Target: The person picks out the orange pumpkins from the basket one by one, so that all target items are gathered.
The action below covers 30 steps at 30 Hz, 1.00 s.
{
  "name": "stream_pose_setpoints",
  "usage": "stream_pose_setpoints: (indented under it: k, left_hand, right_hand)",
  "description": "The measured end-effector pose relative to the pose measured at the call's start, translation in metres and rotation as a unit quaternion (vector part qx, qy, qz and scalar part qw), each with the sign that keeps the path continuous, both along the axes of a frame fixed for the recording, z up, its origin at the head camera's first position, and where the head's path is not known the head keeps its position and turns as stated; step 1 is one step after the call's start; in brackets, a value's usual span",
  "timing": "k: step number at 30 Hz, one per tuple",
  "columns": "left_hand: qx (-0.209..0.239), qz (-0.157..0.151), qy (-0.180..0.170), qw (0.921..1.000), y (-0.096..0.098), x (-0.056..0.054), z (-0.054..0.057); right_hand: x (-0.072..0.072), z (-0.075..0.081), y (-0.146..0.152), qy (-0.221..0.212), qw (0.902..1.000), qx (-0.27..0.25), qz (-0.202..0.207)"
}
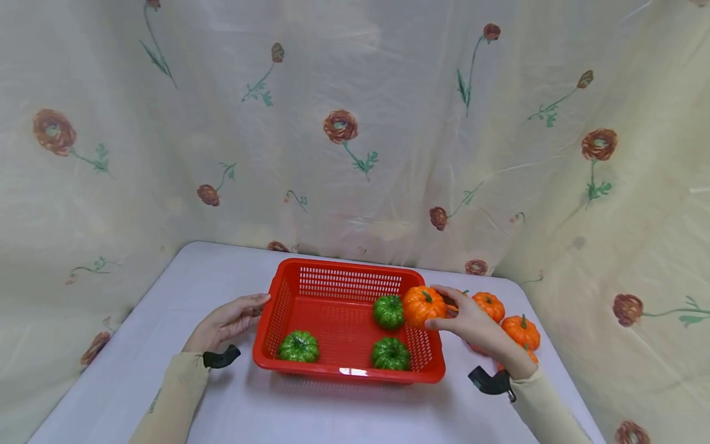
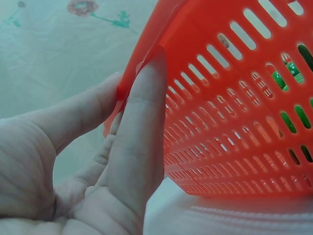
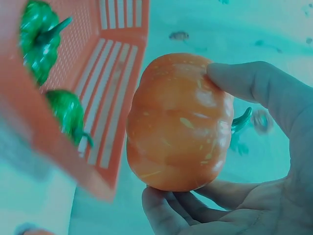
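Note:
My left hand (image 1: 230,317) pinches the left rim of a red plastic basket (image 1: 327,372), thumb on one side and fingers under the lip in the left wrist view. Three small green pumpkins sit inside: one (image 1: 299,346) at the front left, one (image 1: 391,354) at the front right and one (image 1: 389,312) toward the back right. At the basket's right side, my right hand (image 1: 463,316) grips an orange pumpkin (image 1: 424,306) between thumb and fingers, raised at the right wall. Up close in the right wrist view, the orange pumpkin (image 3: 178,122) shows its glossy ribbed side, green stem toward the palm.
Several more orange pumpkins (image 1: 521,332) lie on the white table (image 1: 355,416) right of the basket, partly behind my right forearm. A pale curtain (image 1: 388,80) with printed flowers hangs behind the table and along both sides.

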<state>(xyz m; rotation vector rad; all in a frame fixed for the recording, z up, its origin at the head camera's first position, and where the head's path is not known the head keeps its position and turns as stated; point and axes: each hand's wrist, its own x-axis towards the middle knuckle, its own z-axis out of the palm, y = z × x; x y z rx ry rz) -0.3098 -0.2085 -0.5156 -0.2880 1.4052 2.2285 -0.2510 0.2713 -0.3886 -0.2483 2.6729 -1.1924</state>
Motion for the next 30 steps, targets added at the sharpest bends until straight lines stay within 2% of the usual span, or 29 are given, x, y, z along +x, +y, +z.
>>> stream_pose_setpoints:
  k: [10, 18, 25, 30]
  left_hand:
    - [-0.013, 0.008, -0.008, 0.9998, -0.001, 0.001, 0.002]
    - [-0.020, 0.011, -0.007, 0.9997, 0.001, 0.002, 0.000]
    - [0.009, -0.002, 0.004, 1.0000, 0.000, 0.000, 0.001]
    - [0.002, 0.003, -0.002, 1.0000, 0.000, 0.000, 0.000]
  right_hand:
    - [0.020, -0.017, 0.052, -0.028, 0.9936, 0.056, -0.094]
    - [0.028, -0.059, 0.080, -0.052, 0.9853, 0.089, -0.136]
    - [0.027, -0.084, 0.084, -0.052, 0.9821, 0.100, -0.151]
    - [0.027, -0.098, 0.086, -0.049, 0.9806, 0.119, -0.148]
